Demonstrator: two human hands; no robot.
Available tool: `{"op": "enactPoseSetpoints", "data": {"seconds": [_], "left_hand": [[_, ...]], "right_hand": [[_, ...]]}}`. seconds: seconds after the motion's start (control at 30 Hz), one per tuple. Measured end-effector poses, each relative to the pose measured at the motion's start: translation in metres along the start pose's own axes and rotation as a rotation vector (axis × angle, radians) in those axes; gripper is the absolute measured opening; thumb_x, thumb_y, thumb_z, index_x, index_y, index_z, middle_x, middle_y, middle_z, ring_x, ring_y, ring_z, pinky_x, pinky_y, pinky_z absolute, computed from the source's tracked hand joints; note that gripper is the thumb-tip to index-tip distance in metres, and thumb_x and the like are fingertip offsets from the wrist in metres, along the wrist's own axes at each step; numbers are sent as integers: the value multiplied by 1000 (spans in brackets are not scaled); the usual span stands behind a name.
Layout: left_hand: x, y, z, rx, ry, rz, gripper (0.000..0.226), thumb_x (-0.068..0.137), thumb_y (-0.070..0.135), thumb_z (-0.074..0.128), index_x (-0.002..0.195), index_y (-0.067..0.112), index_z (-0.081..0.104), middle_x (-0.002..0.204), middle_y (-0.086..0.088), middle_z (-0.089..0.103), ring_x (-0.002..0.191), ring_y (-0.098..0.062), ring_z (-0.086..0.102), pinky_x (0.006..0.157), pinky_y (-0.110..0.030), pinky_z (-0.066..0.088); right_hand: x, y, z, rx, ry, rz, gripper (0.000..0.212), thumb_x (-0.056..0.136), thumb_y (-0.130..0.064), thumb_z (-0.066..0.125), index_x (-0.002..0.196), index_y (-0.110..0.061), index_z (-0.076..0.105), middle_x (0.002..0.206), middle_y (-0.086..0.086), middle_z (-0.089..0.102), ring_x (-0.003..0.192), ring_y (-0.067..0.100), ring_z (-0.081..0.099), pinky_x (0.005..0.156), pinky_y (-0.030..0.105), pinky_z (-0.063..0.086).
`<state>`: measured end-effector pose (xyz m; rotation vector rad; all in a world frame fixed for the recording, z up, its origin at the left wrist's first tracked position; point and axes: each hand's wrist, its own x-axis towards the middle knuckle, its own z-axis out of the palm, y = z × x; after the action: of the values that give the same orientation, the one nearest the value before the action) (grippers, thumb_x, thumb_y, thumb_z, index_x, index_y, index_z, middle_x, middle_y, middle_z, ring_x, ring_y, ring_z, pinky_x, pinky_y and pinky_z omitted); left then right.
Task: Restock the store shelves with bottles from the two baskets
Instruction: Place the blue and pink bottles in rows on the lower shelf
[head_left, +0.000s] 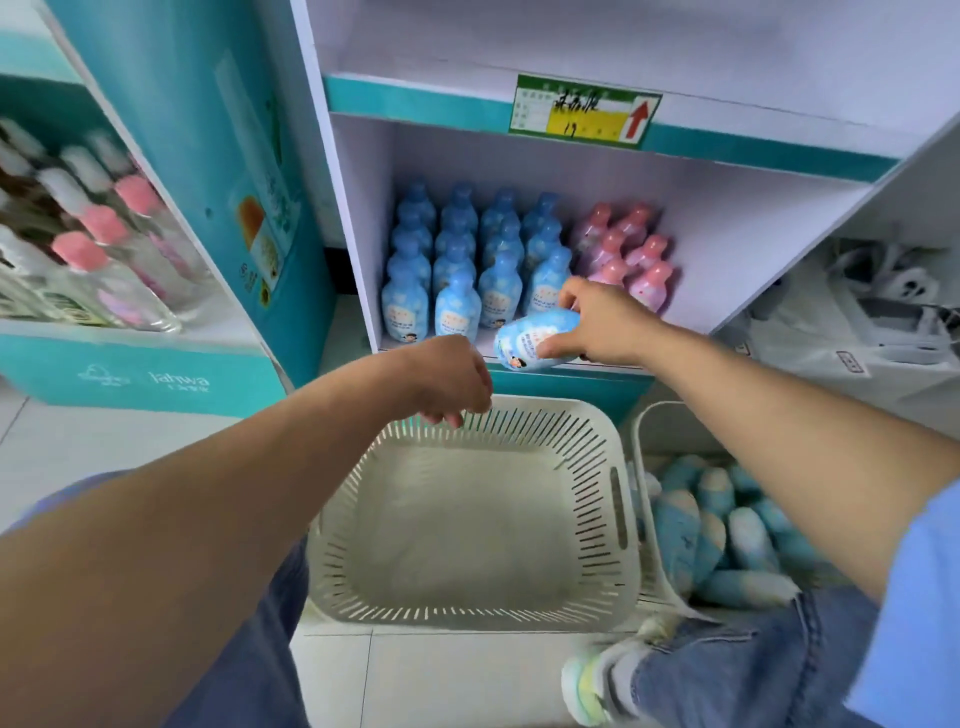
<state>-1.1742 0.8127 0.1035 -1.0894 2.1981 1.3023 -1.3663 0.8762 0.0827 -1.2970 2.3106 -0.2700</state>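
Observation:
My right hand grips a blue bottle, tilted on its side at the front edge of the lower shelf. Rows of blue bottles fill the shelf's left part, with pink bottles beside them. My left hand hangs over the far rim of the white basket, holding nothing, its fingers loosely curled downward. That basket has nothing in it. A second white basket to the right holds several blue bottles, partly hidden by my right arm.
A teal display stand with pink-capped clear bottles stands to the left. White plastic bags lie right of the shelf unit. The upper shelf carries a green and yellow price tag. My knees and one shoe are near the baskets.

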Motion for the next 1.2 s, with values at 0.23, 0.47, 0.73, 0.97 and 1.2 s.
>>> {"op": "enactPoseSetpoints", "data": {"seconds": [0.23, 0.47, 0.73, 0.97, 1.2], "left_hand": [[11, 10, -14, -20, 36, 70, 21, 89, 10, 54, 107, 6, 64, 98, -21, 71, 76, -25, 61, 66, -28, 47], [18, 11, -39, -46, 172, 73, 26, 89, 6, 49, 108, 0, 65, 98, -18, 72, 98, -33, 69, 82, -37, 54], [21, 9, -40, 51, 179, 36, 27, 91, 7, 49, 112, 0, 65, 102, -15, 72, 98, -30, 69, 86, -37, 54], [27, 10, -36, 57, 153, 31, 26, 91, 8, 51, 112, 0, 64, 101, -15, 71, 98, -30, 69, 82, -37, 55], [31, 12, -30, 22, 139, 48, 26, 89, 6, 48, 108, -1, 65, 97, -19, 72, 96, -32, 70, 70, -30, 48]], "right_hand": [[48, -16, -3, -458, 38, -44, 57, 72, -28, 79, 123, -25, 53, 122, 9, 48, 104, 33, 54, 75, 31, 39], [81, -14, 32, -470, -23, -62, 42, 80, -16, 67, 121, -22, 55, 122, 12, 43, 104, 39, 53, 82, 35, 43], [85, -20, 56, -434, 40, -120, 45, 81, -13, 63, 124, -18, 50, 129, 12, 39, 103, 40, 57, 84, 39, 45], [80, -14, 56, -374, 94, -152, 54, 82, -10, 61, 130, -20, 37, 121, 12, 41, 100, 38, 57, 77, 41, 44], [49, -5, 25, -230, 226, -87, 51, 89, -23, 58, 136, -19, 39, 135, 9, 43, 117, 32, 51, 93, 40, 42]]}}
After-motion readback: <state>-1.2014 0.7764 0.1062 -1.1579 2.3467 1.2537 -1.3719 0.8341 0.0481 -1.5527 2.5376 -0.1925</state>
